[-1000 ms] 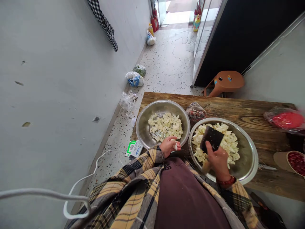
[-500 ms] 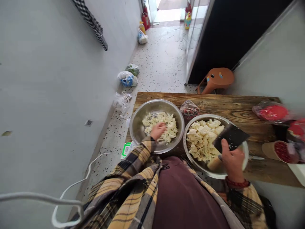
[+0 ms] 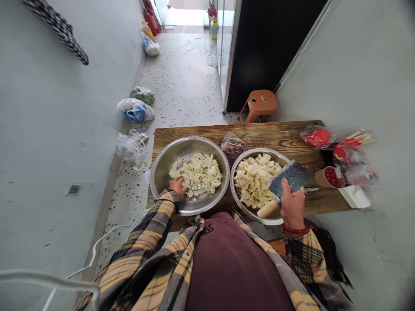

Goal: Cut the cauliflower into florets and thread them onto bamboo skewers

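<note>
My left hand reaches into the left steel bowl, at the near left edge of the chopped cauliflower. Its fingers look spread against the pieces, their tips partly hidden. Over the right side of the second steel bowl, my right hand grips a cleaver by the blade, with the thumb lying on the flat. The cleaver's wooden handle points down and left, towards me. Larger cauliflower florets fill that second bowl.
Both bowls stand on a wooden table. Behind them lies a plastic bag with dark red contents. At the right are a paper cup of red pieces, a white box and wrapped red packs. An orange stool stands beyond.
My left hand has moved from over the middle of the chopped cauliflower to its near left edge. The cleaver has turned a little in my right hand. The camera view has shifted right.
</note>
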Demonstrator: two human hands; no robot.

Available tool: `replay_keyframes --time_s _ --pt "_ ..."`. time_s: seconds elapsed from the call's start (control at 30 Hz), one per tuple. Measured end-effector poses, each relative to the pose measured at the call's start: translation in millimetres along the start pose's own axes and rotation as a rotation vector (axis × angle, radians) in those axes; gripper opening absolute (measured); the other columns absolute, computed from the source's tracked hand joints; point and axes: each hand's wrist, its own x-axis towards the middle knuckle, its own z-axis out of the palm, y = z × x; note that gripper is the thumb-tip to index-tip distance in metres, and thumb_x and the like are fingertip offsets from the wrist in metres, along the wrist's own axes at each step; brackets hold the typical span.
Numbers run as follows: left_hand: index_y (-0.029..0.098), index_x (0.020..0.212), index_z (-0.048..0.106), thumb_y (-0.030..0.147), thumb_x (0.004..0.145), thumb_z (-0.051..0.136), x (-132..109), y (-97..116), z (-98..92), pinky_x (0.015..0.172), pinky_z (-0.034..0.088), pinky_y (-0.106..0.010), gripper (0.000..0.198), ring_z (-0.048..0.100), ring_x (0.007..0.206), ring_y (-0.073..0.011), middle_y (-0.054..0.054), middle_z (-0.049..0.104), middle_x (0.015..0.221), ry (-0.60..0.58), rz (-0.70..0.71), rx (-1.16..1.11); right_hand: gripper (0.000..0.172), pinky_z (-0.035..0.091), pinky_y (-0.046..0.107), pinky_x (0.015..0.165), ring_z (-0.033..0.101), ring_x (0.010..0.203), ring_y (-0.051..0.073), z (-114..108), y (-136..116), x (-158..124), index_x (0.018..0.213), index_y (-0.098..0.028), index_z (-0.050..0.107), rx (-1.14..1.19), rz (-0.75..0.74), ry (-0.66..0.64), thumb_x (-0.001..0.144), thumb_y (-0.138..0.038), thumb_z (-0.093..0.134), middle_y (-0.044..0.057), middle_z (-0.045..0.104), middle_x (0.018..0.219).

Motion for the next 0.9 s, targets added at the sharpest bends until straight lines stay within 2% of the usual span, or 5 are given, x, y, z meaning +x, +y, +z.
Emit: replay_keyframes --time_s 0.2,0.4,0.53,0.7,0.9 --pt "0.012 0.088 0.061 0.027 0.084 0.059 -9.5 -5.5 3.2 0.082 0.049 -0.038 0.016 0.058 0.091 -0.0175 -0.005 0.062 0.096 -0.063 -0.126 -0.124 0.046 0.047 0.033 0.066 0.060 0.074 0.023 10.8 1.9 -24.7 0.082 -0.009 0.068 -0.042 -0.032 -0.144 0.074 -0.054 0.062 0.013 0.069 0.081" --pt "0.013 0.077 0.054 0.037 0.073 0.070 -38.3 21.0 -1.0 0.063 0.053 -0.027 0.029 0.059 0.065 -0.0113 0.000 0.059 0.070 -0.124 -0.162 -0.556 0.045 0.046 0.034 0.078 0.061 0.080 0.022 38.0 -13.1 -52.9 0.090 -0.011 0.068 -0.092 -0.109 -0.514 0.080 -0.053 0.056 0.012 0.070 0.090" --pt "0.015 0.079 0.051 0.043 0.062 0.076 -69.1 52.5 -2.3 0.060 0.056 -0.031 0.041 0.064 0.066 -0.0156 -0.003 0.063 0.074 -0.216 -0.119 -0.830 0.043 0.046 0.031 0.070 0.061 0.074 0.021 59.4 -19.6 -71.2 0.086 -0.012 0.067 -0.143 -0.297 -0.688 0.084 -0.052 0.051 0.010 0.070 0.082" --pt "0.013 0.079 0.055 0.037 0.057 0.078 -98.6 82.7 -3.3 0.054 0.056 -0.029 0.040 0.062 0.064 -0.0149 -0.004 0.062 0.074 -0.258 -0.080 -0.956 0.041 0.040 0.026 0.056 0.053 0.055 0.015 77.7 -39.1 -93.0 0.068 -0.016 0.060 -0.216 -0.666 -0.801 0.091 -0.045 0.043 0.004 0.060 0.061" --pt "0.012 0.078 0.059 0.033 0.055 0.076 -123.6 105.1 1.9 0.047 0.054 -0.026 0.035 0.055 0.059 -0.0110 -0.001 0.058 0.071 -0.251 -0.057 -0.939 0.031 0.047 0.028 0.066 0.062 0.073 0.019 85.8 -51.4 -106.0 0.097 -0.015 0.062 -0.207 -0.922 -0.890 0.096 -0.032 0.036 0.010 0.068 0.083"
